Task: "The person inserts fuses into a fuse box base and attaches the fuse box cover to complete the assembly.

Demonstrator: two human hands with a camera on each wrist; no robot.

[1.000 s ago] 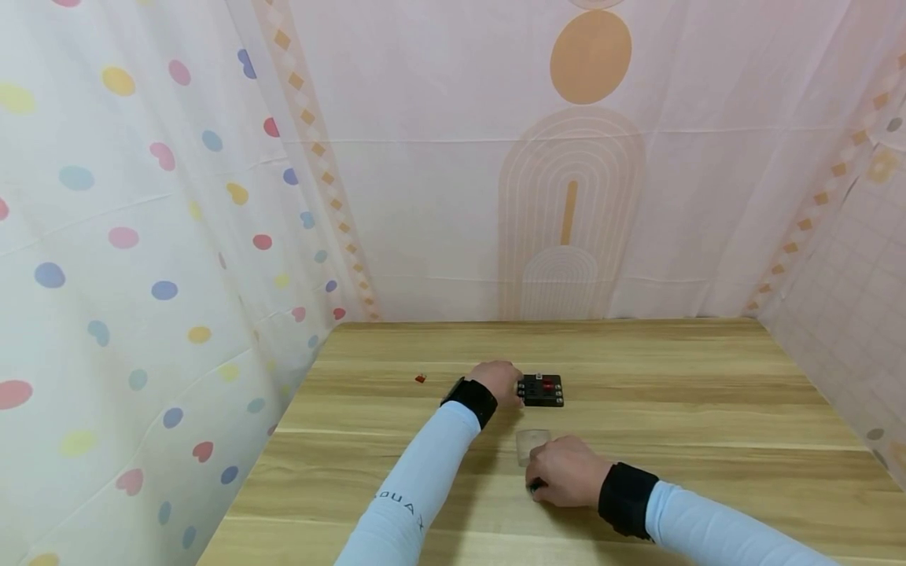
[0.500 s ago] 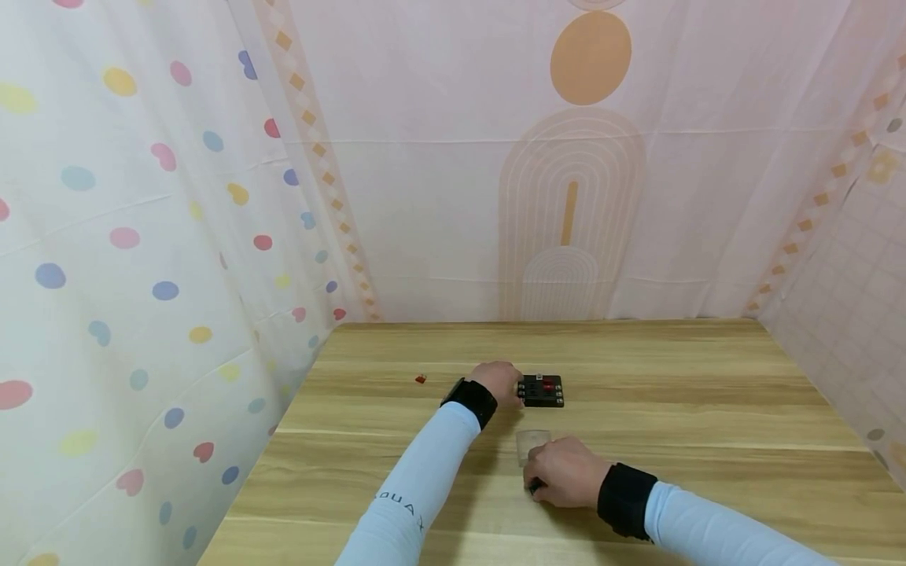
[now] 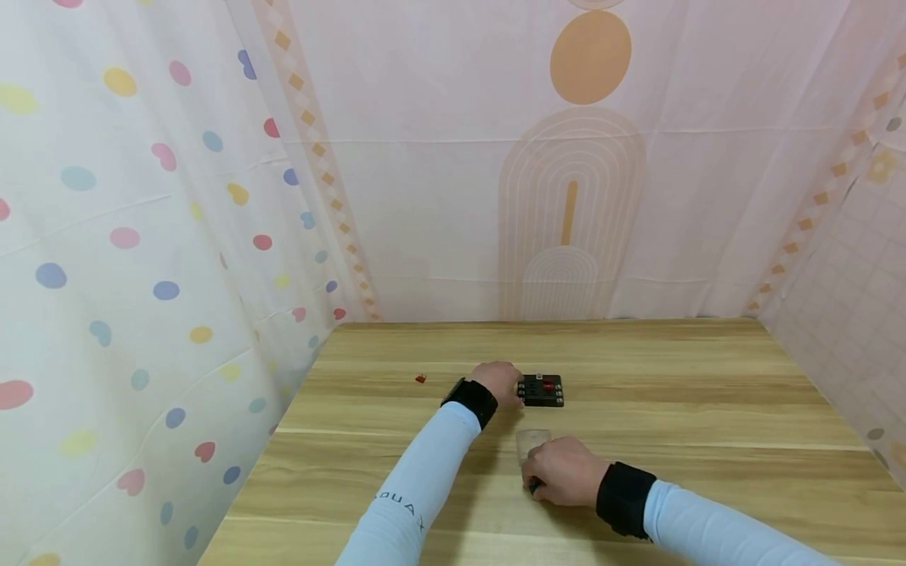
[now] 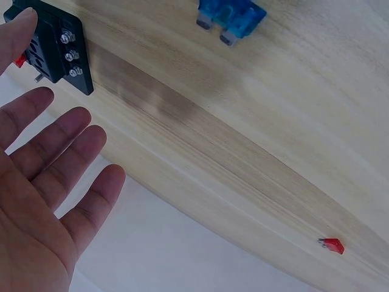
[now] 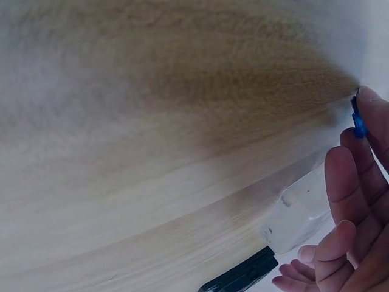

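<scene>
My left hand (image 3: 498,383) is at the left side of a black fuse block (image 3: 542,397). In the left wrist view its thumb overlaps the block, while the other fingers (image 4: 79,152) are loosely extended beside it. Red fuses show in the block. My right hand (image 3: 569,472) pinches a small blue blade fuse (image 5: 359,126) between thumb and finger, low over the table. A clear cover (image 3: 529,442) lies just beyond that hand, partly hidden by it. Another blue blade fuse (image 4: 234,17) lies on the table, hidden under my left arm in the head view.
A red blade fuse (image 3: 421,378) lies on the wooden table (image 3: 708,409), left of my left hand. A patterned curtain (image 3: 439,228) hangs behind the table's far edge, with dotted cloth (image 3: 141,330) along the left.
My right hand has shifted very slightly left with the blue fuse. The left hand, block, cover and red fuse have stayed in place.
</scene>
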